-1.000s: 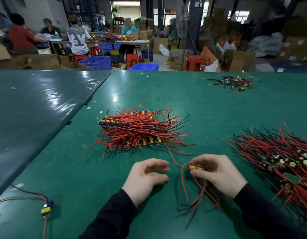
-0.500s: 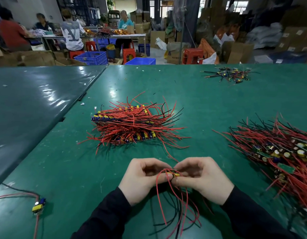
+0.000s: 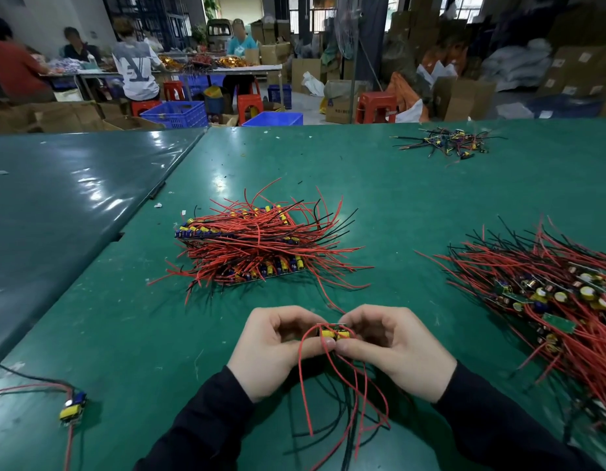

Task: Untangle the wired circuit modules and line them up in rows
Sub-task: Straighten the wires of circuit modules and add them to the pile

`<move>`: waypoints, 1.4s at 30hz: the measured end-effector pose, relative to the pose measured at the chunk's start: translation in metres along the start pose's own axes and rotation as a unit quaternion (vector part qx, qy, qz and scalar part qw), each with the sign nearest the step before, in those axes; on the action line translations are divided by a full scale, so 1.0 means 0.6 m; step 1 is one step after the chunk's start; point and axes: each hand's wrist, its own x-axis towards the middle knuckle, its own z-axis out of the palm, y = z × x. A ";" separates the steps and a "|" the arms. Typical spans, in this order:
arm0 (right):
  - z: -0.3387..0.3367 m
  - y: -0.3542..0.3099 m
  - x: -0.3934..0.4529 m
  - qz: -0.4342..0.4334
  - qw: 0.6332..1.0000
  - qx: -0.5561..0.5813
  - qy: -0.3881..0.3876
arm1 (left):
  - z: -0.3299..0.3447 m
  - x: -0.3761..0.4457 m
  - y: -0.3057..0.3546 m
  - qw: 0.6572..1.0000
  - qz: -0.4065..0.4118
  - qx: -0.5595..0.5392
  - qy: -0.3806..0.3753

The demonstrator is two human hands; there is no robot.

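So the whole bench is this big green table [image 3: 380, 185], with a darker shiny table [image 3: 67, 205] butted up against it on my left. Past the far edge there are people sitting at a work table [image 3: 179, 71], plus red stools [image 3: 376, 105], blue crates [image 3: 176, 113] and a lot of cardboard boxes [image 3: 464, 96].

Biggest thing on my table is the tangled heap [image 3: 546, 294] on the right, red and black wires going everywhere with capacitors and little green boards poking out; it runs off the frame edge. In the middle, a bit further out than my hands, sits the lined-up stack [image 3: 250, 246], modules packed side by side in rows with their wires fanning out both ways. Way out at the far right there's a small pile [image 3: 447, 142] of mostly black-wired bits, well apart from everything else.

Then my hands, both close to me in the centre. My left hand [image 3: 271, 351] and right hand [image 3: 396, 351] are curled in toward each other, thumbs and fingertips pinching the same little module [image 3: 332, 333], yellow part facing up. Its red and black wires [image 3: 346, 402] loop over my left thumb and trail down toward me onto the table.

Smallest: one stray module [image 3: 72, 407] lying alone near the bottom left corner, its wires running off the left edge.
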 end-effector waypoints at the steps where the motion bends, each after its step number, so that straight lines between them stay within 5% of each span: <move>1: 0.000 -0.001 -0.001 -0.004 1.000 0.000 -0.002 | -0.001 0.000 0.001 1.000 -0.004 -0.010 -0.003; 26: -0.009 -0.024 -0.010 -0.028 0.982 0.155 -0.102 | -0.019 -0.006 0.017 0.982 -0.045 -0.135 -0.124; 32: -0.012 -0.021 -0.004 -0.034 0.978 0.192 -0.069 | -0.018 -0.003 0.015 0.974 -0.075 -0.171 -0.126; 39: -0.025 -0.027 0.000 0.042 0.994 0.049 -0.085 | -0.018 -0.004 0.021 0.990 -0.056 -0.020 -0.126; 42: -0.035 -0.019 0.006 0.068 0.998 -0.006 0.004 | -0.018 -0.004 0.025 0.991 -0.067 -0.011 -0.111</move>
